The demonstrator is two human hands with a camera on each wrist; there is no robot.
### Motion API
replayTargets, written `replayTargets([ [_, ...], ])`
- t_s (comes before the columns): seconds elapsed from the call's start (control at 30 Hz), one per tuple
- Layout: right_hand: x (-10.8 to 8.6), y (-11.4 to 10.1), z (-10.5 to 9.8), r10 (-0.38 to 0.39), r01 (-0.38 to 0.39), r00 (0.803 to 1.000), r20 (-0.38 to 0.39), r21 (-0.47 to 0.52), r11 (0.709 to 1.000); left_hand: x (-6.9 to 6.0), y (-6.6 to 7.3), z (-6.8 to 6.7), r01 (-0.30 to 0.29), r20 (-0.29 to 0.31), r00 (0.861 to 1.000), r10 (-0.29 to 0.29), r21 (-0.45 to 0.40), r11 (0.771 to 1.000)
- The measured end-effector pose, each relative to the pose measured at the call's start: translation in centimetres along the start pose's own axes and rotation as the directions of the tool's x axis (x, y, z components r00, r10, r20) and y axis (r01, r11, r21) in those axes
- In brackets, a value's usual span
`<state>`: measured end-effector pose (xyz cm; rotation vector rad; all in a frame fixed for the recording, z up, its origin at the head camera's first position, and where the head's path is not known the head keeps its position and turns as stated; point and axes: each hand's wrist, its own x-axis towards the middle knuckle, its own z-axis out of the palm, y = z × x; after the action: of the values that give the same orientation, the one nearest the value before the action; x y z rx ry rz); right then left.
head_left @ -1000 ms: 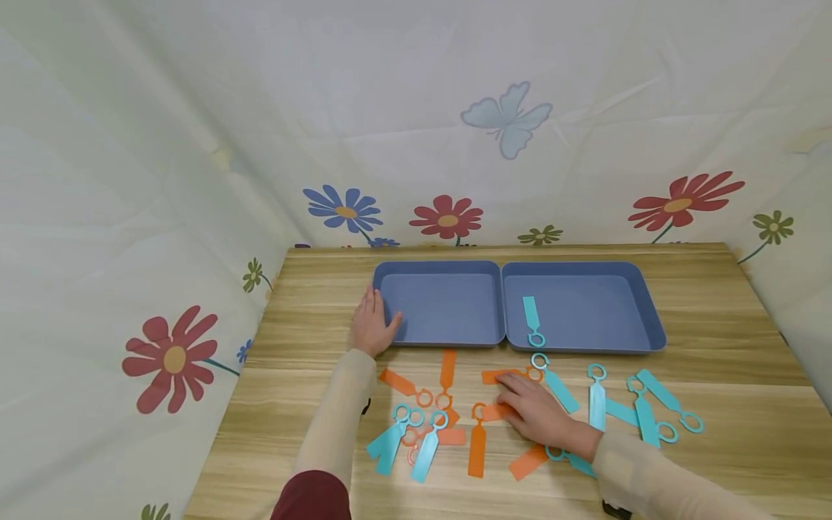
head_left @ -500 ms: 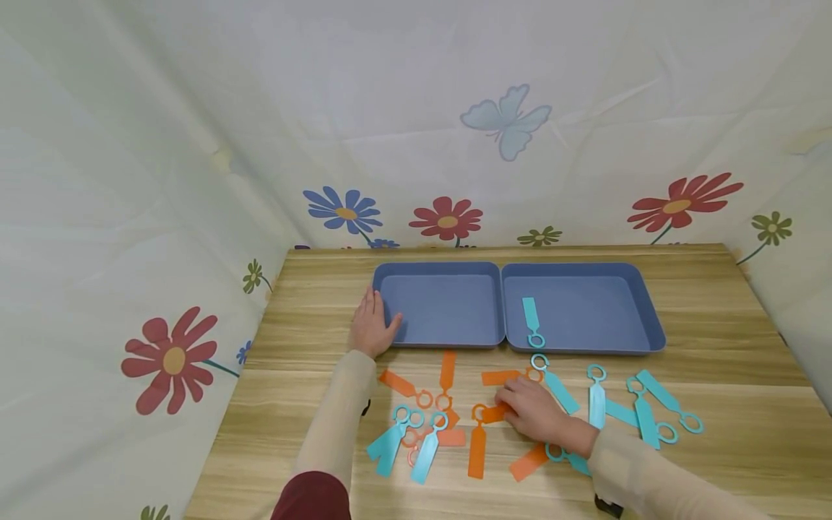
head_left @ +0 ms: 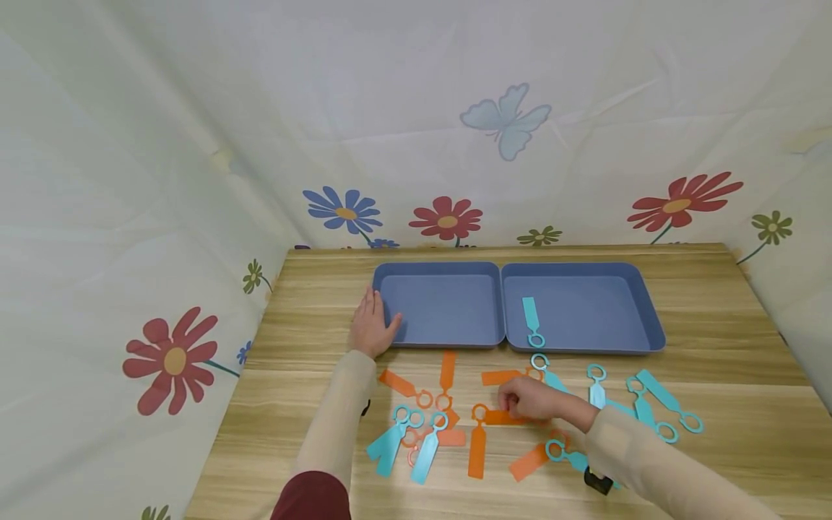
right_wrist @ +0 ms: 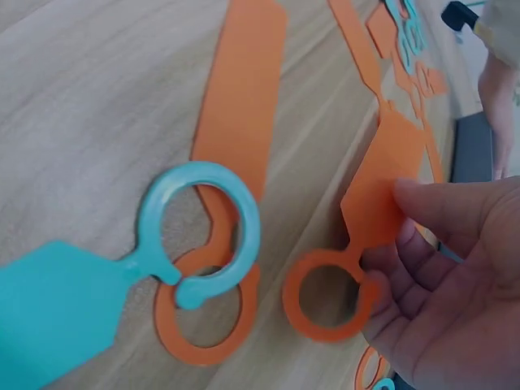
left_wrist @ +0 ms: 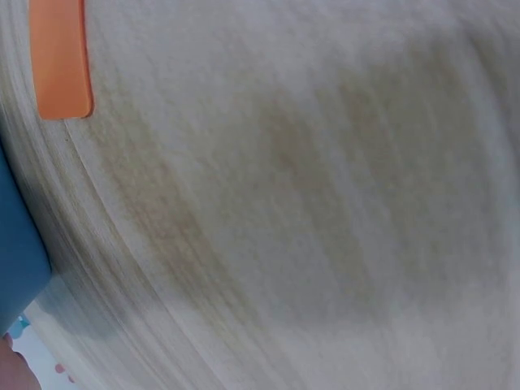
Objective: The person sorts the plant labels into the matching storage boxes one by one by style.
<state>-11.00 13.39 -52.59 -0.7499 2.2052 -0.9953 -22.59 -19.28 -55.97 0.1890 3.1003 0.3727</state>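
Observation:
My right hand (head_left: 533,399) pinches an orange plastic tag with an open ring end (right_wrist: 386,183), thumb on its flat face and fingers behind. Beneath that hand lie another orange tag (right_wrist: 240,89) and a teal tag (right_wrist: 61,309), whose ring overlaps the orange one's ring. My left hand (head_left: 372,328) rests at the left side of the left blue tray (head_left: 442,307), fingers straight along the rim and thumb over the front corner. Only a bit of that hand (left_wrist: 15,372) shows in the left wrist view. One teal tag (head_left: 531,312) lies in the right blue tray (head_left: 598,310).
Several orange and teal tags lie scattered before the trays, some overlapping. A teal pair (head_left: 391,444) is at the left, and more teal tags (head_left: 659,390) are at the right. The wooden table (head_left: 312,303) meets a flower-print cloth (head_left: 390,144) at the back.
My right hand has turned and its fingers have curled in, now pinching the orange tag that lay under them. My left hand and both trays have stayed put.

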Motion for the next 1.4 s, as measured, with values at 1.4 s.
replayTargets([
  [1.4,4.3,-2.7,-3.6,0.197,-0.156,0.98,0.009,0.648,0.746,0.0,0.0,0.1,-0.01,-0.032,0.999,0.01,-0.02,1.0],
])
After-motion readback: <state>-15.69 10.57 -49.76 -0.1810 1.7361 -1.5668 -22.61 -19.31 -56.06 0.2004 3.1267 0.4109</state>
